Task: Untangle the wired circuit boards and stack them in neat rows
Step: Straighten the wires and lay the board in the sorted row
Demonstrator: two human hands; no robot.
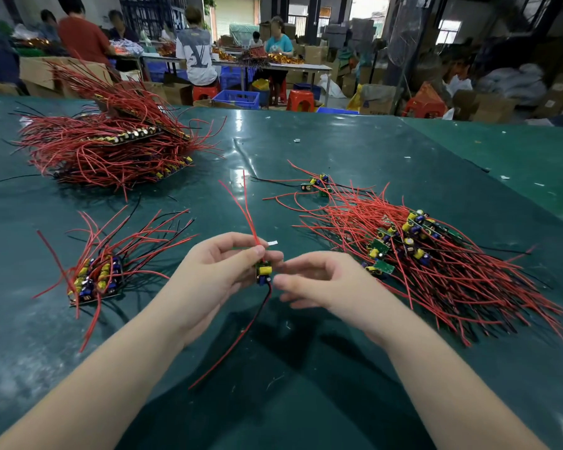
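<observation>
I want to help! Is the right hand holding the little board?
No, the left hand pinches the board; the right hand is open beside it.

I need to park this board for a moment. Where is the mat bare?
Bare: the mat under the forearms, and the strip between the small stack and big stack. Crowded: the loose pile on the right.

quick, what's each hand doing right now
Left hand: pinches a single wired circuit board above the table.
Right hand: open, fingers loosely curled beside the board, holding nothing.
</observation>
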